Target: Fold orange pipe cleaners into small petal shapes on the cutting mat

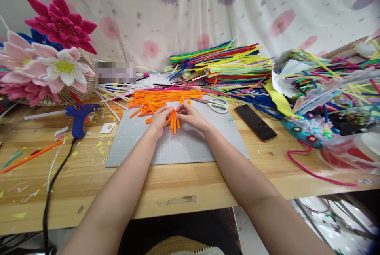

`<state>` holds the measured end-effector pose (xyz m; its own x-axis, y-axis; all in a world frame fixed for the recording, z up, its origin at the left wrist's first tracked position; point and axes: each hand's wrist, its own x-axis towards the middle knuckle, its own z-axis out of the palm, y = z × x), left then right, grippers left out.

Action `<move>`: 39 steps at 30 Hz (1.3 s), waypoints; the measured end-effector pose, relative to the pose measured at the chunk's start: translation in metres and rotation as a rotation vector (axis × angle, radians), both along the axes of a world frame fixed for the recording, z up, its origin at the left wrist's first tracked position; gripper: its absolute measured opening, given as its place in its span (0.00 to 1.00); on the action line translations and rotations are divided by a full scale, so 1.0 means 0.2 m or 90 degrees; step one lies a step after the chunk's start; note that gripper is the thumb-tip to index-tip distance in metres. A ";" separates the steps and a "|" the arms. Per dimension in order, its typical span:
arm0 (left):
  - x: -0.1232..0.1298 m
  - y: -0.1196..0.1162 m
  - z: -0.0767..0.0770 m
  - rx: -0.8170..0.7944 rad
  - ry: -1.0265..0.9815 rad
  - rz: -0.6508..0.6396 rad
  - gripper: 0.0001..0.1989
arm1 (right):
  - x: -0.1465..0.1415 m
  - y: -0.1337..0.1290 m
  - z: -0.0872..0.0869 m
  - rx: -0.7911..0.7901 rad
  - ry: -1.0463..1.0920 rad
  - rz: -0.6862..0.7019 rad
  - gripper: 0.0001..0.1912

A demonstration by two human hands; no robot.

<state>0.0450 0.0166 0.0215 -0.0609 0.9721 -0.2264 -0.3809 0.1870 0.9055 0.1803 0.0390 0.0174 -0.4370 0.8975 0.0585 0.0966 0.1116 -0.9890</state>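
A small bunch of orange strips (173,124) is located above the upper middle of the grey cutting mat (184,148), between the two hands, with its loose ends fanned toward the person. The left hand (160,119) pinches the bunch from its left side, thumb and fingers drawn together. The right hand (190,115) pinches at the right side of the bunch, fingers bent; the exact strips gripped are too small to tell. A pile of orange strips (166,95) lies directly behind the hands, across the mat's rear edge. The scissors (219,105) lie at the mat's rear right. A phone (255,122) lies right of the mat on the worktop (118,191); a blue glue gun (78,120) lies to its left. Multicoloured stems (225,65) are stacked at the rear.
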 end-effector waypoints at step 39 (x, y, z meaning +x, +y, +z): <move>0.04 0.03 -0.06 0.056 -0.010 0.214 0.10 | -0.03 -0.06 0.04 0.418 -0.351 -0.019 0.06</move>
<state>0.0520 0.0229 0.0105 -0.3781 0.9141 -0.1463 -0.4218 -0.0294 0.9062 0.1746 0.0276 0.0246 -0.5330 0.7677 0.3557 0.5566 0.6347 -0.5360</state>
